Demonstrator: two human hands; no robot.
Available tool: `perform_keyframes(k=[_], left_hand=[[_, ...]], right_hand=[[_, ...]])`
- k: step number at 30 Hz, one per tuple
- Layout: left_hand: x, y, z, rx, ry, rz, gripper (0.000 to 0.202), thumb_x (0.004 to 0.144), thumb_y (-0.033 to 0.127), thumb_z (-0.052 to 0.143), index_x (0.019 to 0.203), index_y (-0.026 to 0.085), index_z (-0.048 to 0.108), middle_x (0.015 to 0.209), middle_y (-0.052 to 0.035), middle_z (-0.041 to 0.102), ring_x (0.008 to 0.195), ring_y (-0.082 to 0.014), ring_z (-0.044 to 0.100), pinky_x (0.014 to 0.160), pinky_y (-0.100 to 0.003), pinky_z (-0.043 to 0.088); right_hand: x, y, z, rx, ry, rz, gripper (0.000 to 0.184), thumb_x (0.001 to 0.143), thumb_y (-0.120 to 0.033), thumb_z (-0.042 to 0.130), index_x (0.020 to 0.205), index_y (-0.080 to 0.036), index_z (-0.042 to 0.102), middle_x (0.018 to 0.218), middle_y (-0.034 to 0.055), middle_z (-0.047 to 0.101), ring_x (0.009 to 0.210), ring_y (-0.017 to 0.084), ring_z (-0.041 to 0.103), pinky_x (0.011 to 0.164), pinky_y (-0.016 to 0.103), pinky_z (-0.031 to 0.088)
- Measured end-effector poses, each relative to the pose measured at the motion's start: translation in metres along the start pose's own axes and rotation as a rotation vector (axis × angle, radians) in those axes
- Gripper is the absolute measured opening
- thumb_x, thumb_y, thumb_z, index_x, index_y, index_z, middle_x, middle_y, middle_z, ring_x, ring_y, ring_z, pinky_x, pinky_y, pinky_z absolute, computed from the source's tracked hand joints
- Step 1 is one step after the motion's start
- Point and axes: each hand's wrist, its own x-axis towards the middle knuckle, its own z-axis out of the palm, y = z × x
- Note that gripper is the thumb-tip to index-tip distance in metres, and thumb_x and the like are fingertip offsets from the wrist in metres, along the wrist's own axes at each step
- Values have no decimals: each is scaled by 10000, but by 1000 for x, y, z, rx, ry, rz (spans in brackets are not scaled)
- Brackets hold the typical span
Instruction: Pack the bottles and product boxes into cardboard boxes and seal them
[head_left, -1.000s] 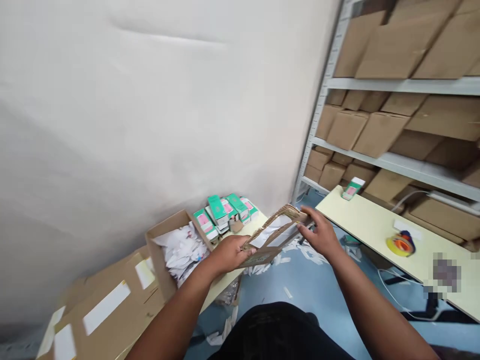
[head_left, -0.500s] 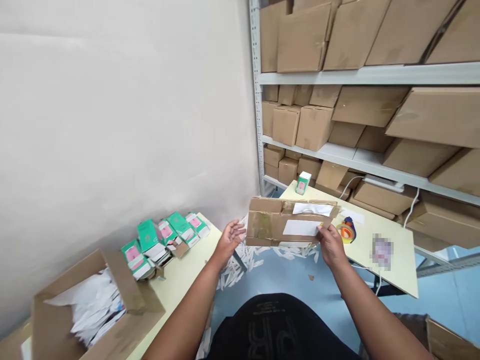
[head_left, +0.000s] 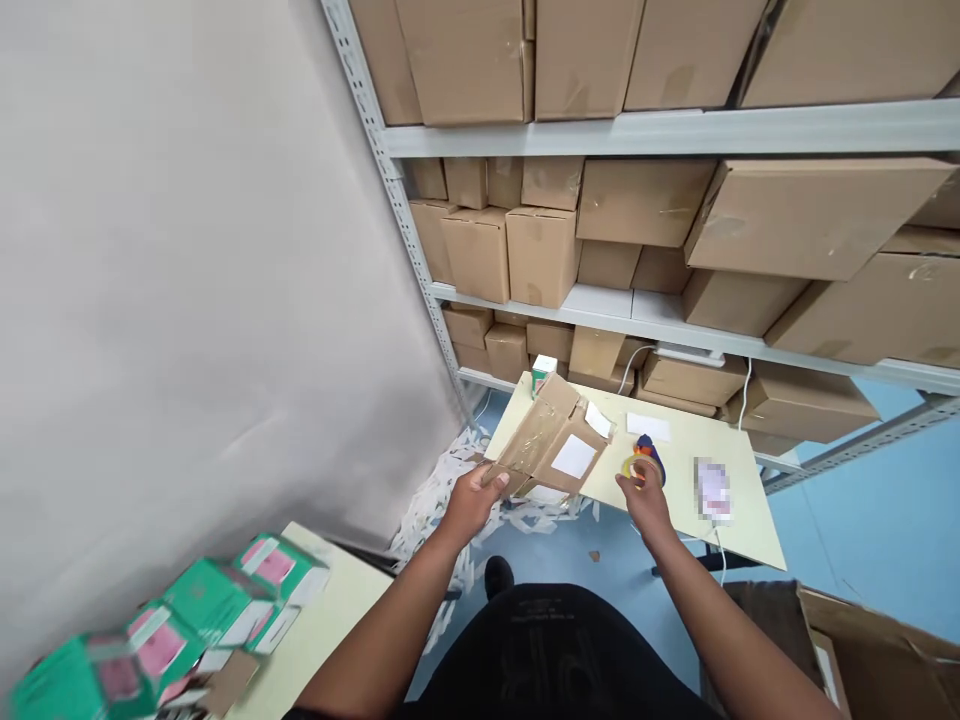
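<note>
My left hand (head_left: pixel 477 499) grips the lower left edge of a flattened cardboard box (head_left: pixel 541 444), thumb on top. The box is tilted, its far end over the table, and carries white labels and clear tape. My right hand (head_left: pixel 646 500) is at a tape dispenser (head_left: pixel 651 450) with a yellow roll and blue and orange parts. Its bent fingers overlap the roll and appear closed on it; the fingertips are partly hidden. A white paper slip (head_left: pixel 648 427) lies just behind the dispenser.
A small green-and-white box (head_left: pixel 543 370) and a blurred, phone-like item (head_left: pixel 712 490) are on the pale table (head_left: pixel 750 535). Metal shelving (head_left: pixel 645 135) full of cartons stands behind. Green boxes (head_left: pixel 206 600) lie on the left table. Paper strips (head_left: pixel 431 490) litter the floor; an open carton (head_left: pixel 862 640) stands lower right.
My right hand has left the cardboard box and moved to the tape dispenser. My left hand now grips the box, which has tilted. The view has turned right.
</note>
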Motion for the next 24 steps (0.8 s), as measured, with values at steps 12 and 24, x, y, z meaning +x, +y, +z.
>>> perform_keyframes(k=[12, 24], left_hand=[[158, -12, -24, 112, -365, 76, 334, 909, 460, 642, 1039, 193, 797, 1000, -52, 798, 953, -254, 719, 842, -336, 544], [187, -30, 22, -16, -503, -216, 501, 784, 576, 778, 1067, 163, 774, 1029, -78, 786, 961, -286, 723, 845, -373, 552]], right_hand=[[66, -68, 60, -50, 17, 39, 663, 766, -545, 733, 1370, -302, 608, 1453, 115, 590, 1298, 342, 586, 1037, 474, 486], [164, -60, 16, 645, -161, 229, 426, 599, -300, 771, 1011, -277, 665, 876, -15, 743, 819, 225, 688, 741, 339, 536]])
